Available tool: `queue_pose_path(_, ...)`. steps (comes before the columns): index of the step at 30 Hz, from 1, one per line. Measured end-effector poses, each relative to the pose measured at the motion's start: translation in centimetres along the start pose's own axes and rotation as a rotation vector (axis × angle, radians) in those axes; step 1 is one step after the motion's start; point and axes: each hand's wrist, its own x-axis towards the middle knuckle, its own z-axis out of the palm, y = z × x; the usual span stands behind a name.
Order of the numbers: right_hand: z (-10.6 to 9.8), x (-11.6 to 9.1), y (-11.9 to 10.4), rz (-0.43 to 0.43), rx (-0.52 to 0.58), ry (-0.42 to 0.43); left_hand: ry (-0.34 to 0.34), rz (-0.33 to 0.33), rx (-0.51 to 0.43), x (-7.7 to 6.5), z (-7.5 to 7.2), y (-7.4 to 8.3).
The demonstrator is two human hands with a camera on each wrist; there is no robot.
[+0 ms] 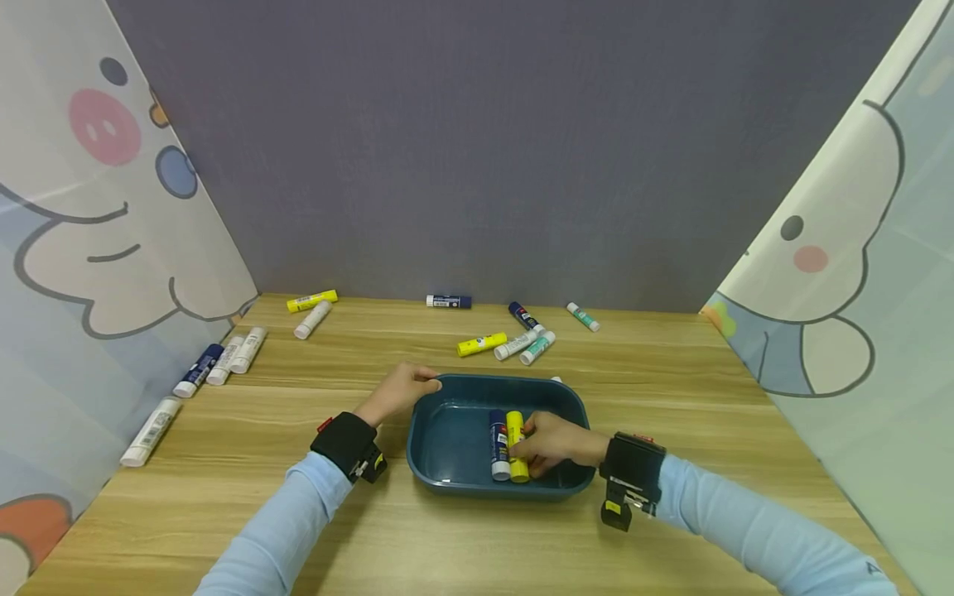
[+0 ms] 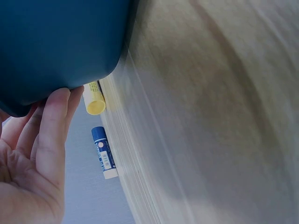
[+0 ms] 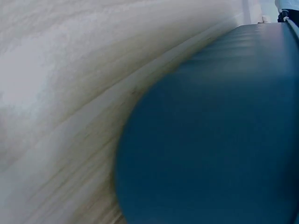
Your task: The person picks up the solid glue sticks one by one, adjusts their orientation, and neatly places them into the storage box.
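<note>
A dark blue plastic bin (image 1: 456, 443) stands on the wooden table in front of me. My left hand (image 1: 402, 389) grips its far left corner, the thumb at the rim; in the left wrist view, the fingers (image 2: 52, 126) press against the outer wall under that rim. Inside the bin, a navy glue stick (image 1: 498, 439) with a white end lies alongside a yellow glue stick (image 1: 514, 425). My right hand (image 1: 555, 439) reaches over the right rim and pinches the yellow one. The right wrist view shows only the bin's outer wall (image 3: 210, 130), hiding that hand.
Behind the bin lie a yellow glue stick (image 1: 481, 344), a white one (image 1: 515, 345), green-and-white ones (image 1: 537, 348) and navy ones (image 1: 449, 301). More white glue sticks (image 1: 151, 432) lie along the left edge. A grey panel (image 1: 477, 165) closes the back; printed sheets flank both sides.
</note>
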Motion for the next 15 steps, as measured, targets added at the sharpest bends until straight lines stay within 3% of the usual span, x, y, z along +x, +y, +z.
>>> queue_pose_path(15,0.05,-0.52,-0.64,-0.001,0.031,-0.009,0.007,0.005,0.014,0.1,0.1,-0.1)
